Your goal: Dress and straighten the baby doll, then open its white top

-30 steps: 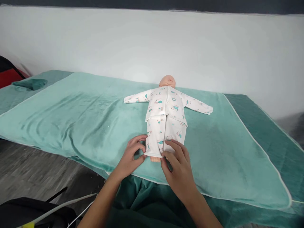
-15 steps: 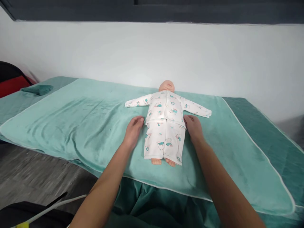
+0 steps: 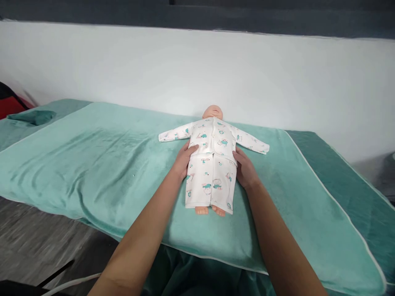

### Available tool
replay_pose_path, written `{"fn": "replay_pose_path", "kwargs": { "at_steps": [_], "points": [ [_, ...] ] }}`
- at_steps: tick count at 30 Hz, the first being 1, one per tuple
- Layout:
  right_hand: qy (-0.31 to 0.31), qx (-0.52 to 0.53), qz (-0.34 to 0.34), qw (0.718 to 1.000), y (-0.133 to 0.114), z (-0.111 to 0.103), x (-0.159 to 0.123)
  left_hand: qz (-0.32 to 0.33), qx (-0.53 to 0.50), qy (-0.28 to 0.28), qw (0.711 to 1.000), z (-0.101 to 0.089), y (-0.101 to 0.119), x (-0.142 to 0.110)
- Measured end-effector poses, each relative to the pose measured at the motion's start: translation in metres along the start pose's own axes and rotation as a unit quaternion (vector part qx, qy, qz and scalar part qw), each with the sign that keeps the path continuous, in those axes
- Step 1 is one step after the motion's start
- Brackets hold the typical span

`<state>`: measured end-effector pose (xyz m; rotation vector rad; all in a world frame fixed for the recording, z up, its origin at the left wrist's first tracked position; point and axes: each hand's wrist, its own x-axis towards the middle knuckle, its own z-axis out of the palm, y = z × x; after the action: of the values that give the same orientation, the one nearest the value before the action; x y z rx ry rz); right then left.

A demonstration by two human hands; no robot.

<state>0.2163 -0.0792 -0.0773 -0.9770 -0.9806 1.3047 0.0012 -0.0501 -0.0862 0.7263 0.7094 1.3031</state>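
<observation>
The pinkish plastic doll in white, teal-printed cloth (image 3: 212, 162) lies on the mint-green plush blanket (image 3: 129, 181), long axis running away, feet nearest — between left hand (image 3: 184, 158) and right hand (image 3: 246, 169), both equally near. Left thumb overlaps its waist; right fingers curl alongside — whether either is clamped, I cannot tell.

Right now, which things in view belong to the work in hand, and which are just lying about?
In hand:
- doll, lying on the blanket
- printed jacket, left hand and right hand at its sides
- printed trousers
- light green blanket

Lying about, apparently:
- white cable
- red-and-black object
- bunched green cloth
</observation>
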Motion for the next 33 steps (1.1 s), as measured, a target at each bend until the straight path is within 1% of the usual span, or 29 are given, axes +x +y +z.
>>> {"fn": "replay_pose_path", "kwargs": {
  "at_steps": [2, 8, 13, 17, 20, 22, 24, 25, 27, 29, 30, 31, 32, 33],
  "points": [
    [-0.003, 0.003, 0.004, 1.0, 0.0, 0.0, 0.0, 0.001, -0.007, 0.001, 1.0, 0.0, -0.001, 0.001],
    [0.039, 0.007, 0.016, 0.999, 0.002, -0.003, 0.003, 0.0, -0.011, 0.024, 1.0, 0.003, -0.001, -0.007],
    [0.078, -0.017, 0.017, 0.997, 0.006, -0.005, 0.002, 0.003, -0.013, 0.057, 0.998, 0.002, -0.003, -0.011],
    [0.093, -0.022, 0.012, 0.995, 0.01, -0.004, -0.004, 0.007, -0.003, 0.085, 0.996, 0.0, -0.003, -0.015],
    [0.106, -0.04, 0.004, 0.994, 0.012, -0.002, -0.014, 0.016, 0.006, 0.098, 0.995, -0.001, -0.003, -0.02],
    [0.126, -0.085, -0.008, 0.988, 0.013, -0.002, -0.027, 0.03, 0.02, 0.101, 0.994, -0.002, -0.004, -0.029],
    [0.147, -0.149, -0.022, 0.978, 0.012, -0.002, -0.043, 0.055, 0.049, 0.117, 0.99, -0.005, -0.005, -0.045],
    [0.154, -0.181, -0.029, 0.971, 0.012, -0.003, -0.054, 0.072, 0.071, 0.13, 0.986, -0.009, -0.005, -0.057],
    [0.165, -0.241, -0.039, 0.956, 0.012, -0.005, -0.076, 0.111, 0.135, 0.16, 0.971, -0.023, -0.006, -0.09],
    [0.165, -0.283, -0.05, 0.943, 0.013, -0.008, -0.098, 0.156, 0.234, 0.177, 0.943, -0.05, -0.006, -0.131],
    [0.161, -0.299, -0.053, 0.939, 0.013, -0.01, -0.108, 0.186, 0.298, 0.192, 0.916, -0.069, -0.006, -0.153],
    [0.161, -0.314, -0.051, 0.934, 0.014, -0.012, -0.117, 0.212, 0.369, 0.208, 0.881, -0.091, -0.005, -0.176],
    [0.16, -0.328, -0.046, 0.93, 0.015, -0.014, -0.124, 0.229, 0.443, 0.227, 0.836, -0.115, -0.004, -0.198],
    [0.157, -0.343, -0.042, 0.925, 0.016, -0.015, -0.129, 0.236, 0.519, 0.247, 0.784, -0.143, -0.001, -0.22]
  ]
}}
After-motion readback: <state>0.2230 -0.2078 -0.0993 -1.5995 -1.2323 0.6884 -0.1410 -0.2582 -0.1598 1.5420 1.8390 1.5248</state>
